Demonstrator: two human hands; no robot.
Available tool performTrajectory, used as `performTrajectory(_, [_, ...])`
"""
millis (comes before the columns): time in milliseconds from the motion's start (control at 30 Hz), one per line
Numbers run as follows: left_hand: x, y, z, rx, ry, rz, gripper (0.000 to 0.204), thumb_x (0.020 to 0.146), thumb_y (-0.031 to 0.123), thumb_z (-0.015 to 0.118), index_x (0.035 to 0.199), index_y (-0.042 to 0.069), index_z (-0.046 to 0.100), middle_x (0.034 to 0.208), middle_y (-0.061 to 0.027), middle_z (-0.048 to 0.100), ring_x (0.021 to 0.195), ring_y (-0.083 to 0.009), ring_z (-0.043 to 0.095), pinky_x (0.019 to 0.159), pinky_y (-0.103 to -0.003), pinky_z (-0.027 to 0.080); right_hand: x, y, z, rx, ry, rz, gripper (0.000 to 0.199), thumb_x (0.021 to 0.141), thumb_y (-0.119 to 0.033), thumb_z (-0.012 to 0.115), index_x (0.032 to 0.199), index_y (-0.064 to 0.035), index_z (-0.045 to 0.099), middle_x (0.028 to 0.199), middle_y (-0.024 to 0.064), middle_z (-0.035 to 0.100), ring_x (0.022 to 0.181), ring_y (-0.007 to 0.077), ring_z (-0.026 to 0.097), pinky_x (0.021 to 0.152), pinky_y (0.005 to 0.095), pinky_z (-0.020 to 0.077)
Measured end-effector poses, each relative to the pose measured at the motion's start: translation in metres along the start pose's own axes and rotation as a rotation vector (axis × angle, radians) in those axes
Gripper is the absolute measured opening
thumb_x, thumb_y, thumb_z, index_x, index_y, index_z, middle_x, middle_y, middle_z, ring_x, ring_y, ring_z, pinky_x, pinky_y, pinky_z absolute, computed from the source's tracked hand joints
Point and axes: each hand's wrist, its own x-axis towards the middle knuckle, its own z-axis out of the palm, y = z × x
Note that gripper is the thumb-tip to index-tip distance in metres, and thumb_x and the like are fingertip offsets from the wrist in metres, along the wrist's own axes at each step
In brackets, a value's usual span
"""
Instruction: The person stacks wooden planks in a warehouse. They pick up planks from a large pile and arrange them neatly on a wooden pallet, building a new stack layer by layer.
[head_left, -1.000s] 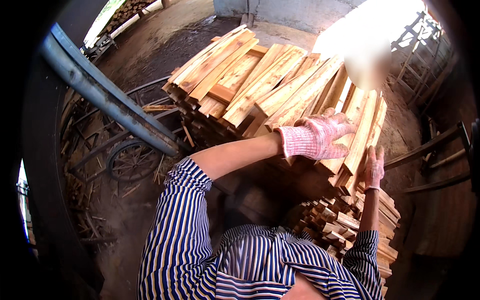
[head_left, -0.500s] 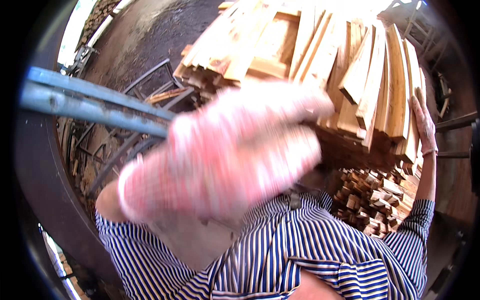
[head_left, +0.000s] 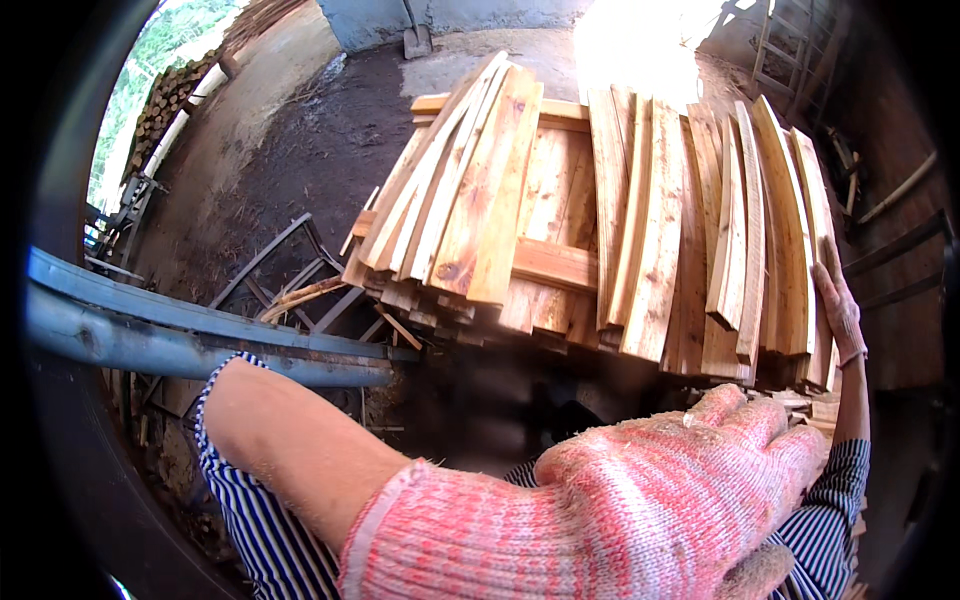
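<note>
My left hand, in a pink and white knitted glove dusted with wood fibres, hangs large in front of my body. Its back faces up, its fingers are apart, and nothing shows in it; the palm is hidden. Just beyond its fingertips is the near end of a stack of sawn wooden boards. My right hand, also gloved, rests with outstretched fingers along the outer right board of that stack. Several loose boards lie lengthwise on top, over crosswise wooden strips.
A blue metal beam runs in from the left, beside a dark metal frame. A shovel leans at the far wall. Logs are piled at far left, and a ladder stands at far right.
My left hand has swung right and down, from a blur before the stack to near my body. My right hand stays on the stack's right side. The view has tilted up, showing the far wall.
</note>
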Motion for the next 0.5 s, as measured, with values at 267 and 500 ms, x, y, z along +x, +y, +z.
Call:
performTrajectory(267, [0.019, -0.242, -0.191, 0.177, 0.55, -0.517, 0.089, 0.087, 0.052, 0.076, 0.149, -0.001, 0.041, 0.146, -0.0234, 0.05, 0.138, -0.0326, 0.047, 0.115, -0.042, 0.041, -0.01, -0.034, -0.005, 0.006, -0.015, 0.161, 0.067, 0.104, -0.034, 0.051, 0.162, -0.0113, 0.024, 0.166, 0.0102, 0.029, 0.151, 0.0204, 0.029, 0.121, 0.0298, 0.0218])
performTrajectory(500, [-0.01, -0.405, -0.28, -0.182, 0.534, -0.86, 0.11, 0.077, 0.053, 0.084, 0.15, -0.013, 0.033, 0.142, -0.0308, 0.052, 0.12, -0.033, 0.063, 0.1, -0.043, 0.052, -0.007, -0.075, -0.024, -0.542, -0.053, 0.405, 0.069, 0.099, -0.037, 0.061, 0.16, -0.025, 0.03, 0.158, 0.0128, 0.042, 0.138, 0.0357, 0.048, 0.116, 0.037, 0.0349])
